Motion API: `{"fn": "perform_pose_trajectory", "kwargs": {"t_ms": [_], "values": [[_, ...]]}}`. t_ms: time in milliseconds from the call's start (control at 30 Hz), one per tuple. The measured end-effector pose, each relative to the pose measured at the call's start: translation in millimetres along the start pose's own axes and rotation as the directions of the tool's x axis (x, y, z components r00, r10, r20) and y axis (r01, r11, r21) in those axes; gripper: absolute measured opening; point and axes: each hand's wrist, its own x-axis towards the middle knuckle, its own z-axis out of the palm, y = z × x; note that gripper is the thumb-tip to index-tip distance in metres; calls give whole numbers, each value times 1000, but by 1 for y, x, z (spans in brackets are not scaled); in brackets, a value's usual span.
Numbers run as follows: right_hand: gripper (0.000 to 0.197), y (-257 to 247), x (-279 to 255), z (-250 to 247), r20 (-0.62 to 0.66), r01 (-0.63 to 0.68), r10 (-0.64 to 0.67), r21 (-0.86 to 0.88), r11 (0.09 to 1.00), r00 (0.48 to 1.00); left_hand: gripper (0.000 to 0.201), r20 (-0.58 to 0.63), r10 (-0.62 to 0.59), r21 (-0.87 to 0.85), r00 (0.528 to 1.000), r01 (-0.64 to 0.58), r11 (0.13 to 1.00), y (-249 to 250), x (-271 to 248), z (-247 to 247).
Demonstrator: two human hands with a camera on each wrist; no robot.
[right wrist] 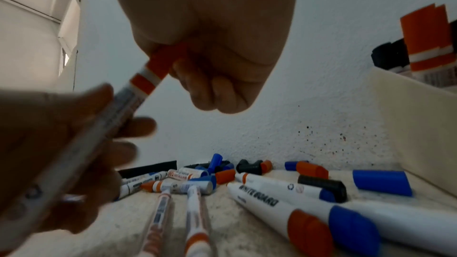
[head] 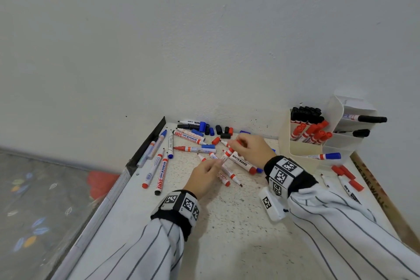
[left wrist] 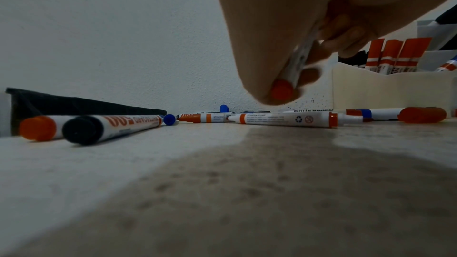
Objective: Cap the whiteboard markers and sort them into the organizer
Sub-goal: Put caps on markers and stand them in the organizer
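Both hands are raised just above the middle of the counter [head: 238, 234], joined by one red marker [head: 225, 157]. The left hand [head: 204, 178] grips the barrel, fingers curled round its lower part; the butt end shows below the palm in the left wrist view. The right hand [head: 248, 146] pinches the red cap [right wrist: 164, 62] at the upper end, thumb and fingers closed on it.

The cap sits in line with the barrel and looks seated or nearly so; whether it has clicked home cannot be told.

The marker's long axis runs from the left hand, nearer the counter's front edge, up and away toward the right hand, nearer the wall.

The organizer [head: 304, 150] stands in the counter's far right corner, beyond the right hand; its red compartment [head: 311, 134] holds capped reds standing upright. The right hand is the nearer, so the drop likely falls to it.

Loose markers and caps lie toward the far left corner.
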Motion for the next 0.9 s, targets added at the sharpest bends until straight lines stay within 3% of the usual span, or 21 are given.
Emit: {"fn": "perform_pose_trajectory", "kwargs": {"t_ms": [100,167,267,467,567,667,800,900], "values": [[12,2,0,-27,-151,-9,21,79,997,988,45,58,-83,363,995,57,930,-8,4,-1],[20,6,1,-52,-285,-10,38,99,995,958,45,129,-132,509,983,49,859,-9,2,-1],[26,16,-2,-91,-447,-51,82,80,995,891,41,107,-102,582,989,21,813,-10,0,-2],[23,46,-14,-145,-606,-262,177,-54,964,775,35,55,-154,743,987,63,667,-6,-3,-4],[24,56,-18,-150,-616,-318,226,-42,947,755,29,-3,-170,707,986,122,697,-8,0,-6],[27,61,-18,-146,-558,-358,246,-99,928,793,24,-50,-213,620,976,198,759,-12,6,-7],[28,65,-15,-137,-550,-339,238,-88,936,800,8,-150,-203,454,968,250,855,-10,6,-10],[18,71,-14,-129,-549,-324,236,-67,944,802,9,-220,-192,341,956,260,903,-7,6,-10]]}}
